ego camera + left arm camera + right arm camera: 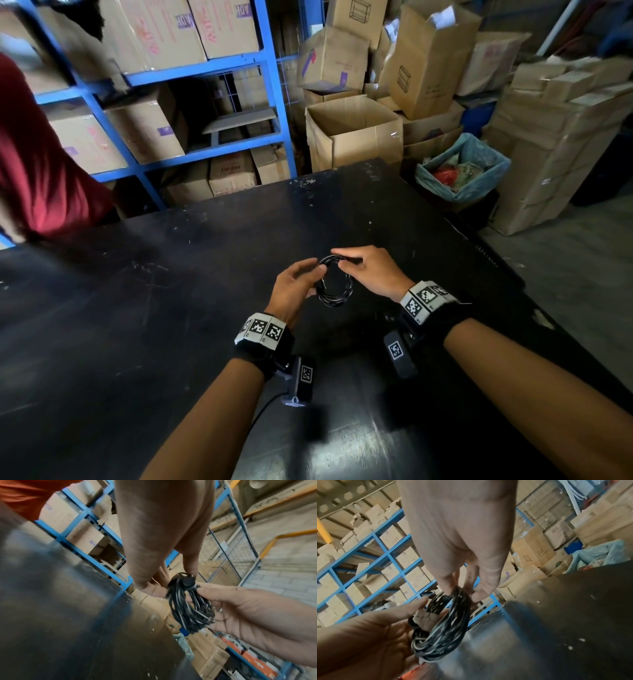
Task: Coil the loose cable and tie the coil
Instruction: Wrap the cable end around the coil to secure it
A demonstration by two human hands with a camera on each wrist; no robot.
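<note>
The black cable with pale flecks is wound into a small coil (334, 301), held just above the black table (171, 308). My left hand (311, 277) holds the coil's left side, thumb in front and fingers curled behind it. My right hand (346, 260) pinches the strands at the coil's top right. In the left wrist view the coil (188, 609) hangs as a bundle from my left hand (178, 577), with a dark rounded piece (187, 583) at its top. In the right wrist view my right hand (464, 592) pinches the top of the coil (447, 628).
A person in a red top (41, 171) stands at the table's far left edge. Blue shelving (274, 85) with cardboard boxes runs behind the table. An open carton (352, 137) and a bin with a blue liner (462, 171) stand beyond the far right corner.
</note>
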